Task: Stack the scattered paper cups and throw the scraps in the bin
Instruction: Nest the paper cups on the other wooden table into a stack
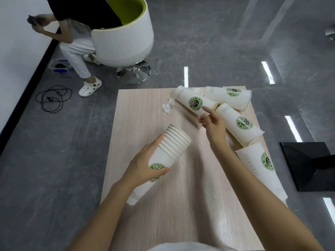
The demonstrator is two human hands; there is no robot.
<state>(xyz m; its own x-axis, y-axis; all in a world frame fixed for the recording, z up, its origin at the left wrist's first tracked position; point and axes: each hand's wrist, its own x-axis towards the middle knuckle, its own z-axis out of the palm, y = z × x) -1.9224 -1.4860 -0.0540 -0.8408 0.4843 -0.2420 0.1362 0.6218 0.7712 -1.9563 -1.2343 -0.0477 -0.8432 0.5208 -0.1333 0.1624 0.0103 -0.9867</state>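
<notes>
I see left hand (145,165) gripping cup stack (172,144); right hand (213,124) loosely open, forefinger on far lying cup (194,103).

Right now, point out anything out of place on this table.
A crumpled white paper scrap lies loose on the pale wooden table near its far edge. Several white paper cups with green logos lie tipped on their sides along the right, not yet nested into the stack in the left grip.

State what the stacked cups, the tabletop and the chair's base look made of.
White stacked cups with green logos: matte paper, thin rolled rims. Pale rectangular tabletop: wood-grain laminate probably, streaked, faint sheen. Round chair base: polished metal, mirror reflections.
</notes>
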